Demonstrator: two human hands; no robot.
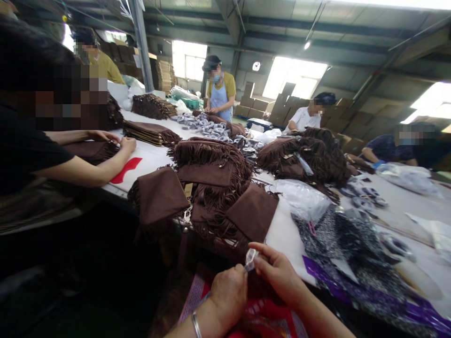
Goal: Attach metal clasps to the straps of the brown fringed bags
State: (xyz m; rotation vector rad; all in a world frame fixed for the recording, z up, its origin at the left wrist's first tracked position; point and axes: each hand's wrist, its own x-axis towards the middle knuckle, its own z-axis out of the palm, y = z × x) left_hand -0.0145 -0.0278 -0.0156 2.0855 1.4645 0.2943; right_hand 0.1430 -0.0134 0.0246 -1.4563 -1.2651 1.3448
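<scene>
My left hand (pixel 229 292) is closed in front of me, with a metal bangle (pixel 196 324) on its wrist; what its fingers hold is hidden. Right beside it, my right hand (pixel 278 272) pinches a small whitish, see-through piece (pixel 251 259) between thumb and forefinger, perhaps crumpled plastic. Beneath both hands lies a red printed bag or wrapper (pixel 262 319). Just beyond them, dark brown fringed suede pouches (pixel 252 213) are heaped at the table edge. One pouch (pixel 160 195) carries a metal clasp (pixel 187 213) and a tan tag (pixel 188 190).
The white table (pixel 282 239) stretches ahead, bearing grey wrapped rings (pixel 214 126), another pouch heap (pixel 306 157) and clear plastic bags (pixel 303 197). Black-and-white speckled material with a purple edge (pixel 327 279) lies right. A co-worker's arm (pixel 88 169) reaches in beside a red piece (pixel 127 170); other people work farther off.
</scene>
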